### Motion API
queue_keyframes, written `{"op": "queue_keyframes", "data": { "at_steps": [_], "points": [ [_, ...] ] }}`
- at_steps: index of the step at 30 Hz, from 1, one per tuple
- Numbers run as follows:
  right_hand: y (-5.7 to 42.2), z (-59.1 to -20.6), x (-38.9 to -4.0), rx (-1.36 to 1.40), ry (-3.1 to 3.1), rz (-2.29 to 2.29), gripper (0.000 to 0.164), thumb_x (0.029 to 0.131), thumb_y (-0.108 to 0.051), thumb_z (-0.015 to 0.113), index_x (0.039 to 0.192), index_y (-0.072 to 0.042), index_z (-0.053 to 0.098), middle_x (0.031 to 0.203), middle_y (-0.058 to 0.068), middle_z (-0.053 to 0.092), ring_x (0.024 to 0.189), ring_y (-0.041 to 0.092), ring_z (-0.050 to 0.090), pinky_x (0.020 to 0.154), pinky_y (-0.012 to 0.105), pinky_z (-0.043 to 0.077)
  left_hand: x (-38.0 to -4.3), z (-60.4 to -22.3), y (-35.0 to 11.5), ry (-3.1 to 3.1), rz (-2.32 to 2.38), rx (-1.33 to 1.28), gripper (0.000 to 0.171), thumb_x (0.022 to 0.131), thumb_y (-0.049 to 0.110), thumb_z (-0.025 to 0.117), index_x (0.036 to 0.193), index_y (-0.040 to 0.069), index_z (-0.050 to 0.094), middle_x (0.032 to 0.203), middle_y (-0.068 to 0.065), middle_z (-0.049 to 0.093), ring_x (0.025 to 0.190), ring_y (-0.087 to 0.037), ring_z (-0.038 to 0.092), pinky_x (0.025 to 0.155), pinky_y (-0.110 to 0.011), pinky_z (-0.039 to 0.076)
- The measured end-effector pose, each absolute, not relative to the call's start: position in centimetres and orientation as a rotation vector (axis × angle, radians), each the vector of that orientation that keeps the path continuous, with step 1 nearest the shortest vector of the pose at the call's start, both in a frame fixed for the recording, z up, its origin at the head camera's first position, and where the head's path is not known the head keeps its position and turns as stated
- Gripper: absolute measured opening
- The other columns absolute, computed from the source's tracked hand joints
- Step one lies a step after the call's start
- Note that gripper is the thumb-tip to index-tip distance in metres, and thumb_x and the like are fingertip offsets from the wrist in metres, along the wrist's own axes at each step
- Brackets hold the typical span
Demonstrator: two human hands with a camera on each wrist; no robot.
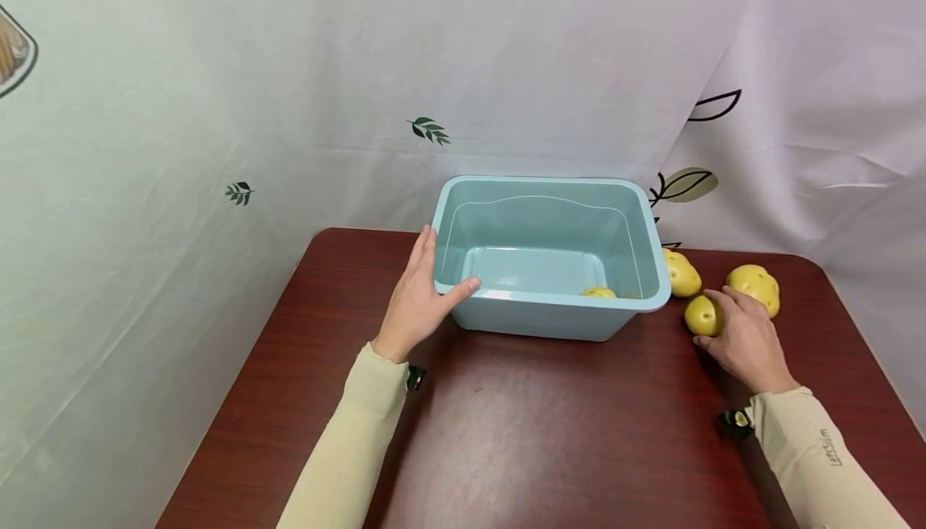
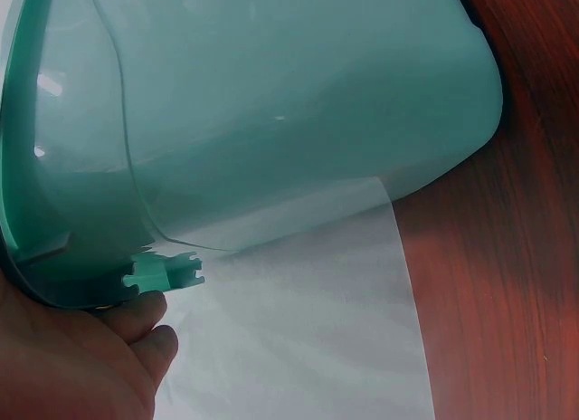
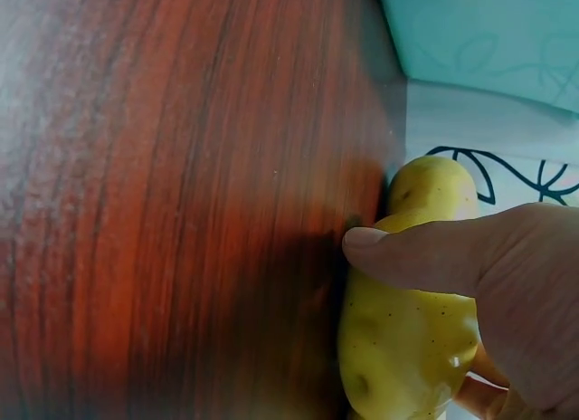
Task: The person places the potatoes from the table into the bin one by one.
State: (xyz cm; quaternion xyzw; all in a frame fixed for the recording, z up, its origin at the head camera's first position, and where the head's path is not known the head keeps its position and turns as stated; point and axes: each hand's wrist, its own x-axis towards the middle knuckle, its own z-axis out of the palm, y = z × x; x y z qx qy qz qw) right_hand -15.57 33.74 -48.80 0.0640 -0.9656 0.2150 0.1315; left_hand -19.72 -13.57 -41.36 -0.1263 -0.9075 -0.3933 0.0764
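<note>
My left hand (image 1: 415,300) rests at the near left corner of a light blue plastic tub (image 1: 535,316), its thumb across the front rim and its straight fingers along the left side. In the left wrist view, fingertips (image 2: 156,343) show beside the tub's rim. My right hand (image 1: 748,340) grips a yellow potato (image 1: 702,317) to the right of the tub, thumb on one side and fingers on the other. Two more potatoes lie close by: one beside the tub's right wall (image 1: 651,294), another behind my right fingers. Inside the tub, part of a potato (image 1: 599,293) shows above the front rim.
A dark red wooden table (image 1: 542,424) carries everything. White cloth (image 1: 325,71) printed with leaves hangs behind the table and at its sides. The tub stands near the back edge.
</note>
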Motion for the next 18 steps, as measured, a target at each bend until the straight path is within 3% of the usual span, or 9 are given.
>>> {"op": "queue_keyframes", "data": {
  "at_steps": [18],
  "points": [
    [33.9, -49.02, -15.49, 0.201, -2.801, 0.602, 0.072, 0.064, 0.006, 0.082, 0.128, 0.013, 0.051, 0.131, 0.043, 0.042, 0.122, 0.06, 0.036, 0.097, 0.072, 0.028, -19.74, -41.43, -13.55, -2.706, -1.2, -0.373, 0.109, 0.086, 0.071, 0.062, 0.162, 0.01, 0.013, 0.168, 0.002, 0.007, 0.151, -0.019, 0.021, 0.114, -0.049, 0.032]
  ]
}}
